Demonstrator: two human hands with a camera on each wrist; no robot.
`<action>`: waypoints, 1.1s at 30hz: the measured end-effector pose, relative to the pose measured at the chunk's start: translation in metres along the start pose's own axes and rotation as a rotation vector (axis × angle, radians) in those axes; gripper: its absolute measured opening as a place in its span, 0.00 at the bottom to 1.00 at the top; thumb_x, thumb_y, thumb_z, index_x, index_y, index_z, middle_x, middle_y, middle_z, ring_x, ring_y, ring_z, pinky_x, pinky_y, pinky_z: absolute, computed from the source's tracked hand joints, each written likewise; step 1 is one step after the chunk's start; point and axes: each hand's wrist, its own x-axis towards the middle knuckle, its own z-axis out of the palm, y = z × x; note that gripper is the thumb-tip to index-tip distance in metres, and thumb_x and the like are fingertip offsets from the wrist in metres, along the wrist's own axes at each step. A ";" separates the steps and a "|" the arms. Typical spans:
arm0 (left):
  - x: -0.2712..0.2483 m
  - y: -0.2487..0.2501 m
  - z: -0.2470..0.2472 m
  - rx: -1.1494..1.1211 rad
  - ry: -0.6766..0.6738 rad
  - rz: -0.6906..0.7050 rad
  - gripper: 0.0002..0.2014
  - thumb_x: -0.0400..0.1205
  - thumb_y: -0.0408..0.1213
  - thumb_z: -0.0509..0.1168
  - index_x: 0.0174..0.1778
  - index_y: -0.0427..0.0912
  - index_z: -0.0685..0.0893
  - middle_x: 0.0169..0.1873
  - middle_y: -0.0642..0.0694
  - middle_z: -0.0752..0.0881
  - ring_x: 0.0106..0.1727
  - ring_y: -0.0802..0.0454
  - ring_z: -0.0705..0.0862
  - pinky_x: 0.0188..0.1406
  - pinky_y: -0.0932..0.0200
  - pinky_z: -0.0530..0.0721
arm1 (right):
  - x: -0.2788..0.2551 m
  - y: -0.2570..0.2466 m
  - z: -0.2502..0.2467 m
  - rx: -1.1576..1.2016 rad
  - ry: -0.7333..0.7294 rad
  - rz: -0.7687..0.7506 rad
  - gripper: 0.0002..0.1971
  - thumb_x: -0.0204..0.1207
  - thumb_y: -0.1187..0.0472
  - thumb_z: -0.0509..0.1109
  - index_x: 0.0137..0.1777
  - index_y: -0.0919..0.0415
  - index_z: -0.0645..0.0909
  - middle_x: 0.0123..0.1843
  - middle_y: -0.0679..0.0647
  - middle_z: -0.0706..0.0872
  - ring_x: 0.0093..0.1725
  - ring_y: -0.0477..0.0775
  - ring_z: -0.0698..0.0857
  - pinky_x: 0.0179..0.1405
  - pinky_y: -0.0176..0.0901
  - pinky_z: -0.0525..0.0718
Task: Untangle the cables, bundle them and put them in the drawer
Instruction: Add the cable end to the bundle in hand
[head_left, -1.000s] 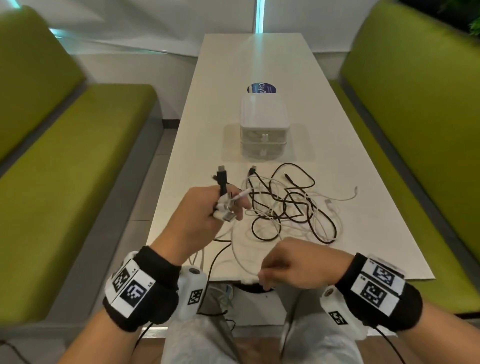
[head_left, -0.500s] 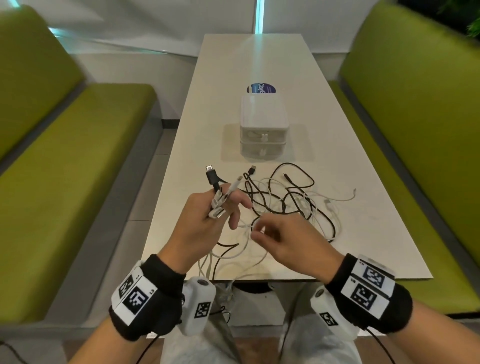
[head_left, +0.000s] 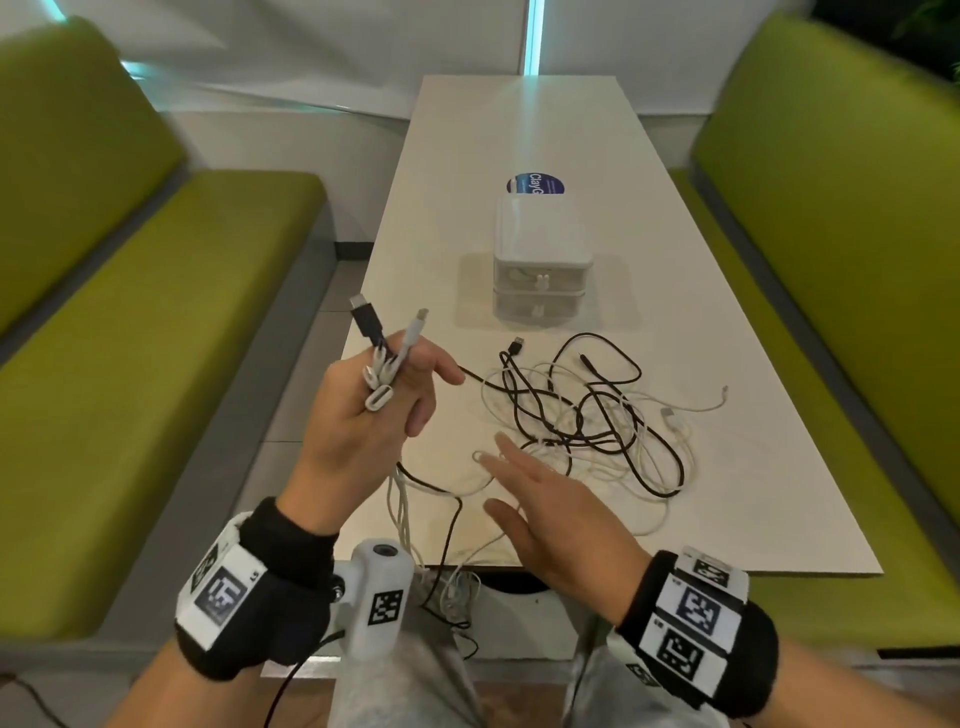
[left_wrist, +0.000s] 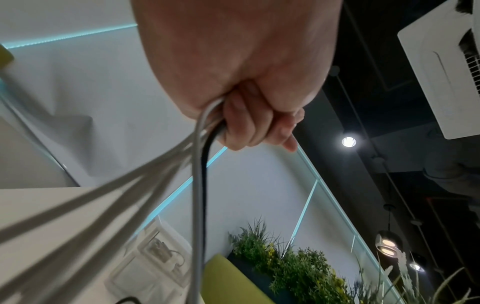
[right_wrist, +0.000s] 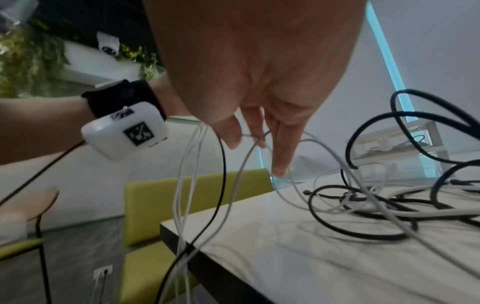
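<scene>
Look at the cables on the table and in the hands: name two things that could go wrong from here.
1. The tangle of black and white cables could knot tighter if the left hand, gripping several plugs, pulls.
2. Cables hanging off the table edge could drag the pile off.

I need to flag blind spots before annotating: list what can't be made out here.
- Left hand: which cable ends it grips, head view; fingers cover them.
- Drawer box: contents, head view; too small.
- Cable tangle: the number of cables; overlaps hide it.
- Right hand: whether it touches cable, right wrist view; blurred.
</scene>
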 end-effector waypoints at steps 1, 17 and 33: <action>0.001 0.002 -0.002 -0.002 0.019 -0.002 0.17 0.84 0.36 0.52 0.45 0.26 0.81 0.22 0.64 0.80 0.20 0.64 0.68 0.24 0.75 0.66 | -0.003 0.001 0.000 -0.030 0.001 0.036 0.27 0.87 0.49 0.53 0.85 0.48 0.54 0.84 0.47 0.63 0.75 0.52 0.74 0.71 0.46 0.72; 0.003 -0.001 -0.010 0.054 0.095 0.001 0.15 0.86 0.40 0.55 0.40 0.41 0.84 0.19 0.54 0.71 0.21 0.60 0.67 0.26 0.72 0.66 | -0.022 0.032 0.006 -0.336 0.217 -0.798 0.15 0.77 0.67 0.70 0.62 0.56 0.78 0.65 0.53 0.86 0.68 0.55 0.81 0.64 0.49 0.83; 0.006 0.001 -0.003 0.001 0.127 -0.009 0.18 0.89 0.43 0.55 0.36 0.55 0.85 0.18 0.54 0.69 0.19 0.58 0.65 0.20 0.66 0.63 | -0.011 0.005 -0.007 -0.168 0.291 -0.195 0.13 0.84 0.47 0.60 0.63 0.51 0.75 0.54 0.46 0.79 0.34 0.51 0.83 0.27 0.49 0.83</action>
